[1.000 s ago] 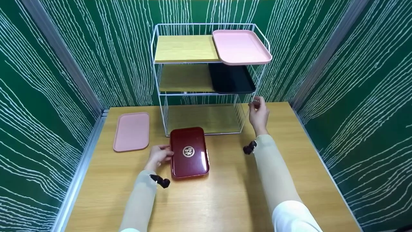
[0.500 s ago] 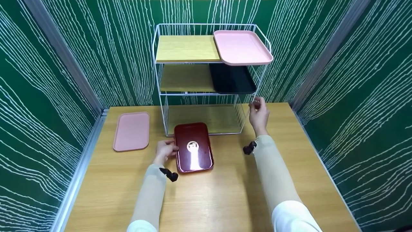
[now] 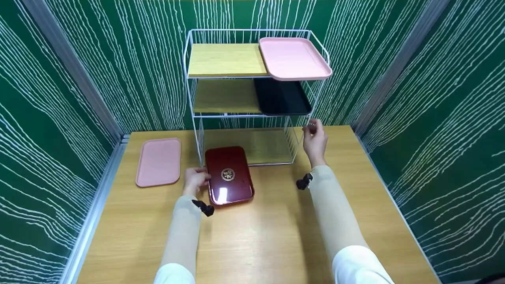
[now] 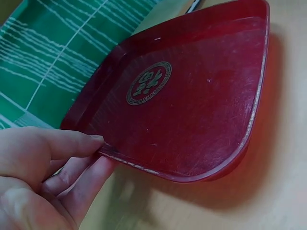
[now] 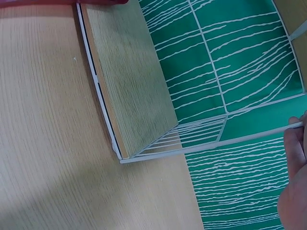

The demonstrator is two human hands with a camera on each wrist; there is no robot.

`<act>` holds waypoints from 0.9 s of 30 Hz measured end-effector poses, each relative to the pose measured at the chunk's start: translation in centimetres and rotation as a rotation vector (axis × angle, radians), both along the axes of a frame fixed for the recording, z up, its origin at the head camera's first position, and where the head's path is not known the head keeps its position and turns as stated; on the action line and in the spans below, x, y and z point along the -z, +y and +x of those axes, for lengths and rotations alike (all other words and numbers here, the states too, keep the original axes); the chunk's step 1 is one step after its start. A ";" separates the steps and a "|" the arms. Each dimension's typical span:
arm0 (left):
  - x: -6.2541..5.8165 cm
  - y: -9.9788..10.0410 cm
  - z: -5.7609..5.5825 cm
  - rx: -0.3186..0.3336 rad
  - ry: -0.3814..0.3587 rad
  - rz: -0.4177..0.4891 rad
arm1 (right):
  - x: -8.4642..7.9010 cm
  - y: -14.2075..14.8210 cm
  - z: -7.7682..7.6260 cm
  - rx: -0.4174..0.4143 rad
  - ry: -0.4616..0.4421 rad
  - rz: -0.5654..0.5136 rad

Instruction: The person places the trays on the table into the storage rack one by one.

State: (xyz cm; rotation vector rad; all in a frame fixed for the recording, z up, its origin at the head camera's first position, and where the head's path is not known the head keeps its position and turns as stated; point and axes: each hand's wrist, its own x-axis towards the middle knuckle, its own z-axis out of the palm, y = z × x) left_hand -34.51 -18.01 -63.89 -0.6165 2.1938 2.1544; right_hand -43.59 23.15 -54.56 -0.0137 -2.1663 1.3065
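Observation:
My left hand point(image 3: 195, 180) pinches the left edge of a dark red serving tray point(image 3: 230, 189) with a round gold emblem. In the left wrist view the thumb lies over the tray's rim and the fingers are beneath it; the tray is tilted over the table. Its far end overlaps the front of the bottom shelf point(image 3: 268, 144) of a white wire rack. My right hand point(image 3: 315, 142) grips the rack's front right post, below the middle shelf. The right wrist view catches only part of that hand point(image 5: 295, 177), at the post.
On the rack's top shelf point(image 3: 225, 59) a pink tray point(image 3: 296, 59) lies at the right, jutting past the front. A black tray point(image 3: 282, 96) sits below it on the middle shelf point(image 3: 225, 94). Another pink tray point(image 3: 159, 162) lies on the table point(image 3: 260, 244) left of the rack. Green walls point(image 3: 446, 118) enclose the table.
The left hand has carried the red tray a little farther from me, toward the rack, first to the right and then back left. The right hand stays at the post.

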 end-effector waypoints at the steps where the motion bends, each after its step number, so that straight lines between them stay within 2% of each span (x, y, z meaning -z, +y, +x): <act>1: -0.1 -0.1 -0.1 -0.002 -0.004 -0.006 | 0.0 0.0 0.0 0.000 0.002 -0.002; 5: -0.5 -0.4 -0.3 -0.001 -0.014 -0.024 | 0.2 0.1 0.1 -0.007 0.001 -0.008; 10: -0.8 0.0 -0.6 -0.019 0.006 -0.062 | 0.2 0.1 0.2 -0.015 0.010 -0.024; 19: -0.1 0.1 -1.0 -0.108 -0.002 -0.187 | -0.1 0.0 0.2 -0.019 0.007 -0.023; 27: 0.3 0.1 -1.0 -0.139 0.031 -0.247 | 0.1 0.0 0.3 -0.027 0.013 -0.014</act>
